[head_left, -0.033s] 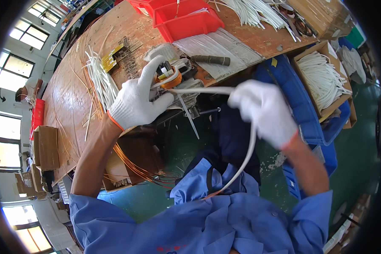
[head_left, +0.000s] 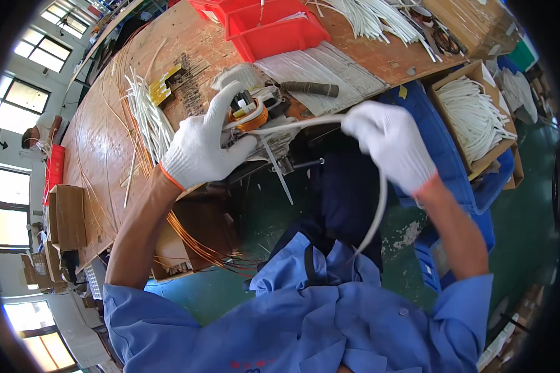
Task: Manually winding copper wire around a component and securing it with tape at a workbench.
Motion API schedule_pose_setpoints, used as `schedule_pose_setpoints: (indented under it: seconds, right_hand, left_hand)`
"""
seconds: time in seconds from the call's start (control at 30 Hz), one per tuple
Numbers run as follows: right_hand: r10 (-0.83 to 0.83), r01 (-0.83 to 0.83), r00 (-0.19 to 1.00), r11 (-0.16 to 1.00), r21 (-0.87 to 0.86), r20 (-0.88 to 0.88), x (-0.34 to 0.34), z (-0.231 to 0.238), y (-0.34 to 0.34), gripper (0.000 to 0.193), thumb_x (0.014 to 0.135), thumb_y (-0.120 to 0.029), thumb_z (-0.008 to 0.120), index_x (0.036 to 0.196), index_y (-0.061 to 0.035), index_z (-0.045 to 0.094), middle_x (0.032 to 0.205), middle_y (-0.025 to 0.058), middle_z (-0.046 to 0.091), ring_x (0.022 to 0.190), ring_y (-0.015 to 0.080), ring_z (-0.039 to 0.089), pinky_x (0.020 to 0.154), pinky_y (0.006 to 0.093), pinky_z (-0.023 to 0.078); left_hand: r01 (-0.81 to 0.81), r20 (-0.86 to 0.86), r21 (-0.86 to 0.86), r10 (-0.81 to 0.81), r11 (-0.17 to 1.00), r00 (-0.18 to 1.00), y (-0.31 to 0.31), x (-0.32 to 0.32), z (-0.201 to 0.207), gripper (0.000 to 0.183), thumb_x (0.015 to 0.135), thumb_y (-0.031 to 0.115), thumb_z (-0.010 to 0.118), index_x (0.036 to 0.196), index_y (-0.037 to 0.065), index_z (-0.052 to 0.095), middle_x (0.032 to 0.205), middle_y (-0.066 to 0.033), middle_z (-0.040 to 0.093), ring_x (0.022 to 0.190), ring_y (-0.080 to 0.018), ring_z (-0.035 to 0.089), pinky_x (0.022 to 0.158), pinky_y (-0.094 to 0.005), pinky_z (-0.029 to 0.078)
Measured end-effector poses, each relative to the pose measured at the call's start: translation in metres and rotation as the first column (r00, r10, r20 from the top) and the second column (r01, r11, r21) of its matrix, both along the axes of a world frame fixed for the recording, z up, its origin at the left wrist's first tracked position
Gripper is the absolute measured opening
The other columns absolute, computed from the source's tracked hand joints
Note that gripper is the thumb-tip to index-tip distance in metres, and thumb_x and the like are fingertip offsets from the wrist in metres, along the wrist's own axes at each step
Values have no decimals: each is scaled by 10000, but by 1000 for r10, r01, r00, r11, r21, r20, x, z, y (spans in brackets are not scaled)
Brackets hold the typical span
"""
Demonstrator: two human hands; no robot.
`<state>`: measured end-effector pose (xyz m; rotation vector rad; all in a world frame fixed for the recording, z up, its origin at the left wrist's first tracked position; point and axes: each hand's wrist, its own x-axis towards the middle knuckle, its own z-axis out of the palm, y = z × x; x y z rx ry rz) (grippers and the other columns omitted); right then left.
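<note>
Grips with the right hand a white tube stretched from beside the orange coil, probably light, bendy, best pinched near that coil, with left hand half-curled there, impossible to tell whether clasping.

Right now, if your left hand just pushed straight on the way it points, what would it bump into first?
Most likely the orange coil, which sits just ahead of the left hand, between its spread thumb and fingers; depth is unclear, so they may already be touching.
</note>
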<state>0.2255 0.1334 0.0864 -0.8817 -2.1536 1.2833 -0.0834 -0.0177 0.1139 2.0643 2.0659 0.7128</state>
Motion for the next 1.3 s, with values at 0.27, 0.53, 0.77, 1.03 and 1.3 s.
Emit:
schedule_pose_setpoints:
  seconds: [0.27, 0.53, 0.77, 1.03, 1.3]
  right_hand:
    - [109, -48, 994, 250, 967, 21, -48, -8, -2, 354, 942, -266, 780, 1292, -216, 787, 874, -30, 598, 724, 189, 648, 585, 367, 511]
    - [349, -268, 893, 919, 288, -284, -79, -15, -42, 122, 1020, -109, 798, 1119, -37, 805, 942, 100, 782, 833, 247, 766, 746, 370, 614]
    - [168, -219, 955, 956, -197, -246, -83, 7, -51, 179, 1098, -138, 720, 1058, 17, 802, 898, 61, 772, 771, 94, 694, 693, 284, 564]
    - [115, -189, 965, 927, -323, -235, -102, 23, -39, 287, 1125, -219, 699, 1015, 29, 793, 755, 21, 714, 600, 40, 606, 519, 233, 472]
    - [133, -197, 966, 934, -299, -223, -86, 16, -53, 253, 1116, -202, 695, 1037, 20, 786, 790, 26, 731, 678, 42, 624, 594, 259, 506]
  left_hand:
    - [70, 84, 31, -72, 997, 994, 10, -9, -17, 815, 923, 112, 849, 1629, 44, 447, 841, -155, 763, 716, -258, 797, 697, -350, 596]
    - [85, 115, 35, -88, 996, 989, 11, -13, -20, 832, 917, 196, 854, 1616, 13, 442, 727, -160, 730, 667, -361, 780, 638, -428, 616]
    - [100, 105, 54, -106, 993, 989, 10, -15, -24, 839, 914, 163, 856, 1628, 22, 439, 750, -151, 704, 659, -338, 767, 634, -418, 596]
    - [100, 81, 27, -102, 995, 991, 10, -16, -22, 826, 925, 140, 855, 1627, 7, 441, 761, -140, 707, 720, -303, 809, 694, -394, 619]
    - [125, 109, 56, -131, 991, 985, 14, -18, -30, 884, 932, 290, 856, 1633, 10, 396, 740, -212, 736, 664, -436, 772, 629, -495, 631]
